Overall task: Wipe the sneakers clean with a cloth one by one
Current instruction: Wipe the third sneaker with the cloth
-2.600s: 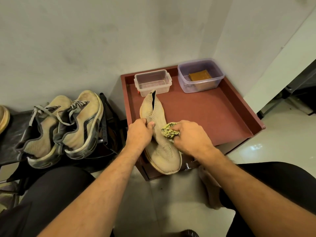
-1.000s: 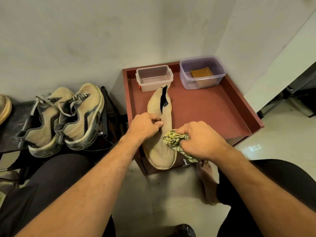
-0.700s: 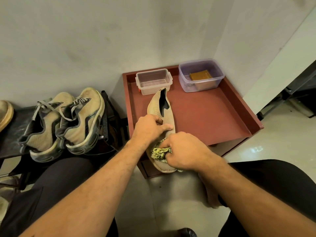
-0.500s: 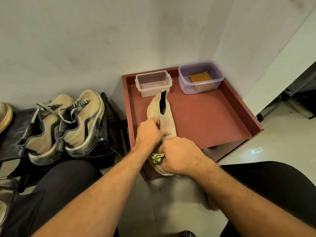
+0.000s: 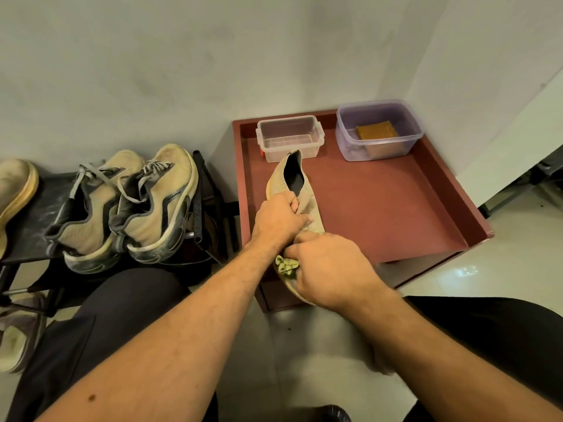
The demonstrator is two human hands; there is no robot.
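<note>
While the left hand [image 5: 278, 219] grips the tan sneaker [image 5: 297, 190] at its middle, the right hand [image 5: 330, 269] holds the bunched cloth [image 5: 286, 264] against the toe, which overhangs the near edge of the red desk [image 5: 380, 208]; the shoe's long axis runs away from the person, leaving open room rightward

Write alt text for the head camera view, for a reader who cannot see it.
A person's left hand grips a tan knit sneaker on a red tray table while the right hand rubs a yellow-green cloth on its toe. Two plastic containers stand behind; two laced sneakers sit on a rack at left.
</note>
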